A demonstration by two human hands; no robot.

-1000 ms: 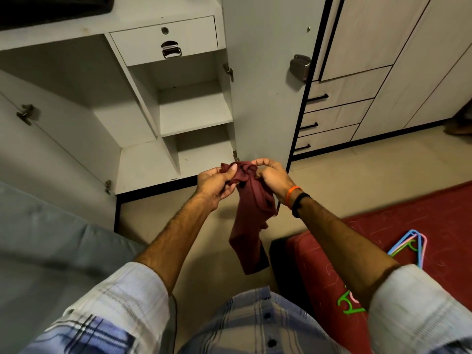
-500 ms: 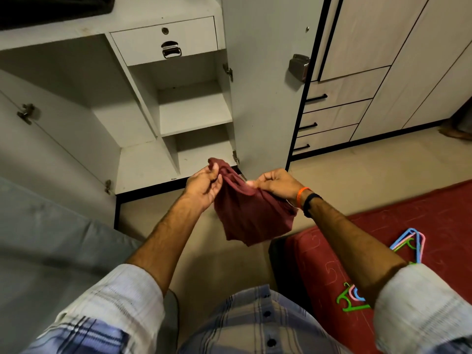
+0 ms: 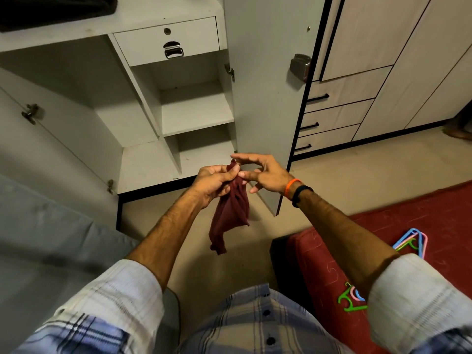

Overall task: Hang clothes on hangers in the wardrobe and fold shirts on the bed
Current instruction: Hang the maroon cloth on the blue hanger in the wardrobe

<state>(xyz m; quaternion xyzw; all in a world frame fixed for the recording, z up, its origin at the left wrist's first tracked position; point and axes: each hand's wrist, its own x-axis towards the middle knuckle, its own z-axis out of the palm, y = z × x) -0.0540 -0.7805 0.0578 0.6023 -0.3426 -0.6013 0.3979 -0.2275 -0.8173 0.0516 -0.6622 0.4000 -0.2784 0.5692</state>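
The left hand [image 3: 217,181] grips the top of the dark red cloth [image 3: 231,213], with its fingers curled tight round a bunched bit of it. The right hand [image 3: 258,172] is just beside it with its fingers spread out and loose, holding nothing (one fingertip may touch the cloth, but I cannot tell). The cloth hangs down from the left hand in the air, over the floor between the open wardrobe [image 3: 194,111] and the near corner of the red bed [image 3: 383,226].

The cloth looks soft, thin and light. It droops and folds on itself, so it will not keep a shape. I think it is best to take it by two top corners or an edge and pull it flat.

Some bright plastic hangers [image 3: 411,241] lie near the right edge of the bed.
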